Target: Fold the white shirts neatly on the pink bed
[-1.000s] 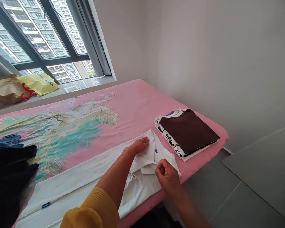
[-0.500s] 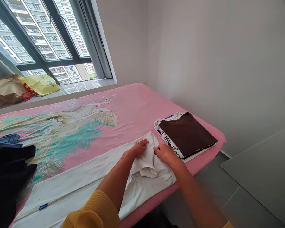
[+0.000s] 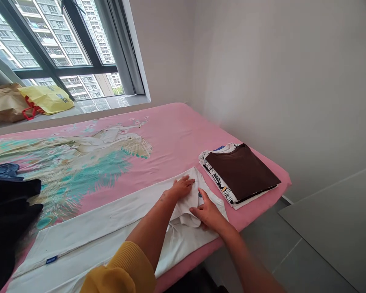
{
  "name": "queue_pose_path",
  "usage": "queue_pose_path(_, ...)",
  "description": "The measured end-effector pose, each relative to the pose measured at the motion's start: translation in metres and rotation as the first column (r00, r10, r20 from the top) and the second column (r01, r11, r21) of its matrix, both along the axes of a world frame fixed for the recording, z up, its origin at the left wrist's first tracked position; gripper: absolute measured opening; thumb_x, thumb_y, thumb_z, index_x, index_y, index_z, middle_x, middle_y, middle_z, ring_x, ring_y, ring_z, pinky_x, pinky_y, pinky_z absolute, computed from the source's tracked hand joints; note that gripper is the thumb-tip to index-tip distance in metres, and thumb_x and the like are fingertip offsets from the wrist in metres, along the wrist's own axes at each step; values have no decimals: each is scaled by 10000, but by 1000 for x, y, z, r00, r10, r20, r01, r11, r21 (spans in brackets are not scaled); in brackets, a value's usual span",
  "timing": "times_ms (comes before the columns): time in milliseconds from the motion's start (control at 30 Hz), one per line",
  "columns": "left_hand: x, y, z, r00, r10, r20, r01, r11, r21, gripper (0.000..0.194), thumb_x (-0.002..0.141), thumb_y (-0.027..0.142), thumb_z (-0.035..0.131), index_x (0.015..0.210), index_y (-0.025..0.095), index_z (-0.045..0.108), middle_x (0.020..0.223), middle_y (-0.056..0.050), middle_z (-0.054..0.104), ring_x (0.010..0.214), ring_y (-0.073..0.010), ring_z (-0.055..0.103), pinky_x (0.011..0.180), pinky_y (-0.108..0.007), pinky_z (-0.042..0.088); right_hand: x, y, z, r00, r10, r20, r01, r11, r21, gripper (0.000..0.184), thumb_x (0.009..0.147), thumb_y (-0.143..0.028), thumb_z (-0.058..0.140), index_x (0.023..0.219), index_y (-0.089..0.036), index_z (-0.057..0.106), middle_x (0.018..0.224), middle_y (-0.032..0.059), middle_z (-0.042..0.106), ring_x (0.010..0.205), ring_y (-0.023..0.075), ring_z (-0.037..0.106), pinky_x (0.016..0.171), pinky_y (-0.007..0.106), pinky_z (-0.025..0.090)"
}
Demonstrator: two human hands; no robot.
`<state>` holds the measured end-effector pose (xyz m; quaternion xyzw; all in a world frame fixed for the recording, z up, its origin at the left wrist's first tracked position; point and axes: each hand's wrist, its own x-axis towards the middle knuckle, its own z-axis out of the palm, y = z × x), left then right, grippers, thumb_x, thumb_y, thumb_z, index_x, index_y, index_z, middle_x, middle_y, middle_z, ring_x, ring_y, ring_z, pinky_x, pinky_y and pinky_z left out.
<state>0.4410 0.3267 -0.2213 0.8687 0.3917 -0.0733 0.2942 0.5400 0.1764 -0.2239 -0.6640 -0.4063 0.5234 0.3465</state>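
A white shirt (image 3: 110, 221) lies spread lengthwise along the near edge of the bed, its left side folded inward. My left hand (image 3: 183, 187) rests flat on the folded part near the shirt's right end, fingers stretched out. Beside it, my right hand (image 3: 208, 212) is at the bunched sleeve (image 3: 186, 215), thumb and index finger spread apart; its other fingers are partly hidden. A small dark label (image 3: 200, 195) shows by the right index finger. Another small blue tag (image 3: 51, 259) sits at the shirt's left end.
Folded shirts, a brown one (image 3: 242, 171) on top, are stacked at the bed's right corner. Dark clothes (image 3: 12, 224) lie at the left. The pink bedsheet (image 3: 173, 138) reaches the windowsill, where a yellow bag (image 3: 49, 99) and a brown paper bag (image 3: 6, 101) rest.
My right hand has shifted from the label area down toward the sleeve, and its thumb and index finger have spread. My left hand stays pressed on the shirt. The view has tilted slightly.
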Motion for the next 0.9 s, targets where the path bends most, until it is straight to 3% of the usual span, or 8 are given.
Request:
queue_pose_path(100, 4, -5, 3, 999, 7, -44, -7, 1000, -6, 515, 896, 346, 288, 1405, 278, 330, 1556, -70, 129, 1426, -254, 86, 1082, -632, 47, -6, -22, 11, 993, 107, -59, -105, 994, 23, 650, 811, -343, 510, 1399, -320, 234, 695, -64, 516, 504, 128, 572, 427, 216, 398)
queue_pose_path(233, 5, -2, 6, 997, -19, -73, 17, 999, -29, 516, 896, 372, 289, 1406, 296, 319, 1556, -55, 137, 1428, -244, 79, 1092, -614, 41, -12, -37, 18, 959, 91, 267, -134, 980, 150, 584, 757, -329, 605, 1307, -304, 412, 862, -22, 573, 661, 117, 564, 606, 237, 418)
queue_pose_path(367, 4, 0, 8, 997, -23, -78, 20, 999, -37, 521, 887, 358, 309, 1401, 281, 330, 1553, -75, 139, 1425, -253, 98, 1086, -625, 48, -21, -44, 17, 881, -33, 472, -94, 966, 242, 207, 787, -210, 484, 963, -225, 593, 699, -15, 584, 656, 138, 545, 608, 237, 366)
queue_pose_path(533, 3, -3, 7, 999, -7, -43, 5, 999, -48, 543, 847, 330, 386, 1387, 301, 351, 1553, -50, 141, 1425, -248, 101, 1091, -617, 30, -17, -55, 28, 849, 341, 402, -423, 896, 132, 89, 739, -207, 538, 707, -222, 620, 603, -24, 597, 579, 132, 538, 531, 225, 322)
queue_pose_path(633, 5, -3, 3, 1000, 20, 3, -20, 998, -59, 591, 790, 362, 488, 1368, 301, 381, 1549, -53, 160, 1424, -271, 104, 1080, -631, 4, -4, -31, 34, 950, 120, 288, -209, 929, 305, 212, 867, -338, 440, 840, -220, 614, 708, -7, 630, 645, 133, 566, 590, 224, 394)
queue_pose_path(733, 4, 0, 0, 995, 37, 94, -30, 996, -79, 606, 725, 375, 576, 1314, 291, 461, 1532, -49, 228, 1413, -308, 139, 1079, -638, 30, 6, 21, 29, 977, -146, 152, 57, 876, 479, 316, 921, -393, 333, 1067, -204, 539, 951, 39, 655, 852, 140, 610, 745, 237, 455)
queue_pose_path(800, -2, 3, 1, 983, 60, 172, -44, 995, -93, 553, 727, 331, 572, 1273, 276, 511, 1488, -31, 343, 1380, -307, 247, 1106, -582, 128, 9, 58, 18, 961, -149, 234, 10, 862, 506, 372, 944, -360, 252, 1181, -187, 480, 1159, 76, 610, 1038, 135, 573, 863, 246, 439)
queue_pose_path(900, -24, 0, 9, 949, 137, 283, -110, 988, -109, 472, 804, 293, 464, 1263, 201, 526, 1358, -47, 520, 1241, -246, 472, 1064, -408, 346, 9, 93, -7, 855, -102, 508, -122, 914, 388, 404, 942, -262, 239, 1267, -154, 453, 1319, 105, 520, 1225, 149, 457, 1038, 310, 316)
